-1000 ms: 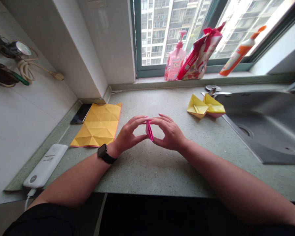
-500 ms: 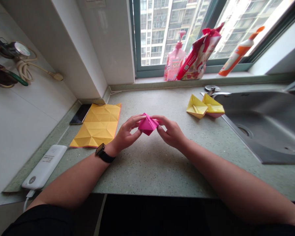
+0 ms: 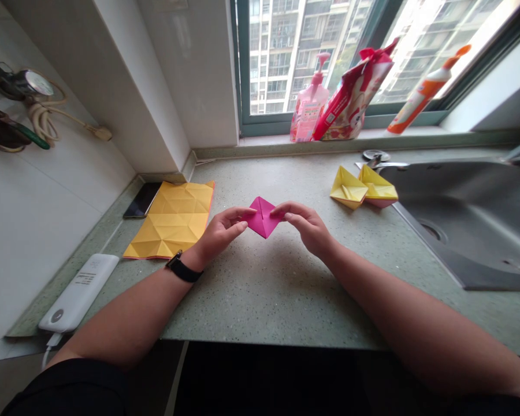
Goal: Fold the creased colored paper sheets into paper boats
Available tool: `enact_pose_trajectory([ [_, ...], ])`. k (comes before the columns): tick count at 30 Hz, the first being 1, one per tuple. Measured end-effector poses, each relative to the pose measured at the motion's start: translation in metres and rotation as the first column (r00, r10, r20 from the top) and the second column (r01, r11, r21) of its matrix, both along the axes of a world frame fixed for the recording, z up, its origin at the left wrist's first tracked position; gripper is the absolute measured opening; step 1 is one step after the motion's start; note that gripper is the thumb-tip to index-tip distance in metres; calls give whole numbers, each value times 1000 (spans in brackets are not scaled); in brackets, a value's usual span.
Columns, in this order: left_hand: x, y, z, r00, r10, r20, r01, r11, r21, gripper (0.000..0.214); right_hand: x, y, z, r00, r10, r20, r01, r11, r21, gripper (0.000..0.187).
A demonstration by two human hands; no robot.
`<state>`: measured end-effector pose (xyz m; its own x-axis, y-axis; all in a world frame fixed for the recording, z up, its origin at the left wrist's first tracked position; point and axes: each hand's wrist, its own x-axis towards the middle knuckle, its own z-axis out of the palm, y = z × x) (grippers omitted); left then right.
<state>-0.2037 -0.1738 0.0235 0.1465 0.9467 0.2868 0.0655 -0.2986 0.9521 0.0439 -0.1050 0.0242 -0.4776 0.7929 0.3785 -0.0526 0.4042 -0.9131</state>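
Note:
Between my hands is a folded pink paper piece (image 3: 264, 219), a diamond shape with crease lines meeting near its middle. My left hand (image 3: 223, 228) pinches its left corner between thumb and fingers. On the opposite corner, my right hand (image 3: 305, 225) grips with its fingers on top and thumb in front. Left of my hands lies a creased yellow paper sheet (image 3: 173, 219) with a reddish underside edge. Two folded yellow paper boxes (image 3: 349, 189) stand side by side at the right, close to the sink.
A phone (image 3: 142, 200) lies partly beneath the yellow sheet, and a white power bank (image 3: 80, 292) with a cable sits at the left edge. At right is a steel sink (image 3: 416, 202). A pink pump bottle (image 3: 309, 110), a red bag (image 3: 355, 95) and an orange-white bottle (image 3: 427, 92) line the windowsill.
The pink paper has gone from a raised, pointed form to a flatter diamond facing me. Both hands have shifted their hold to its side corners.

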Motion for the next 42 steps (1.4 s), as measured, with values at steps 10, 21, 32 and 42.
enact_pose_trajectory([
  [10,4,5,-5,827,167,-537,-164,985,53,34,-2,5,-15,863,-131,488,28,977,213,21],
  [21,11,10,-21,577,268,-772,-78,958,274,30,-2,6,-33,690,-350,633,-56,847,529,24],
  [32,15,11,-25,544,251,-801,-49,962,269,32,-10,13,-36,676,-343,652,-84,843,531,23],
  [42,7,6,-21,512,58,-857,36,995,88,59,-3,10,-30,607,-280,743,-187,859,477,44],
])
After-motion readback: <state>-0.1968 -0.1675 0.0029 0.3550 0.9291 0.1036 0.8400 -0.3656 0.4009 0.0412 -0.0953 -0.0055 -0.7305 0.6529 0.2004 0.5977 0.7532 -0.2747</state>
